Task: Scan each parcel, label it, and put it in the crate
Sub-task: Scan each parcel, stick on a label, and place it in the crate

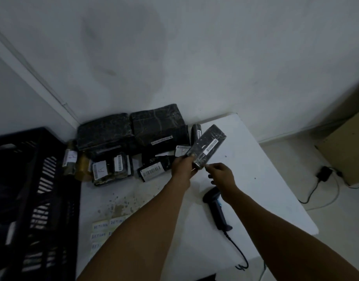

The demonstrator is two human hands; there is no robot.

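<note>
The left hand [182,164] grips the lower end of a black-wrapped parcel [207,148], fingers curled round its near edge, and holds it raised and tilted above the table [255,159]. The barcode strip on its upper face lies beyond the fingertips, toward the far end.

Risks from this state:

- Slippage. The grip takes only one end of the parcel; most of its length projects past the fingers. The wrapping looks glossy, so a loose hold could let it rotate or drop onto the pile of parcels [134,151] just left of the knuckles.
- Missed scan. The scanner [215,207] lies on the table beneath the right wrist, not in hand. If the tilt changes while the scanner is picked up, glare on the wrap may hide the barcode.
- Snagged cable — the scanner's cord trails toward the near table edge and could catch the forearm.
- Wrong label. The sheet of labels [102,230] lies near the left elbow, partly covered by the arm.

Pose: both forearms extend forward and converge. The right hand [221,174] sits just beside the parcel's lower corner, fingers curled with thumb and forefinger drawn together — whether they pinch anything cannot be told. The crate [32,179] stands well left of both hands.
</note>
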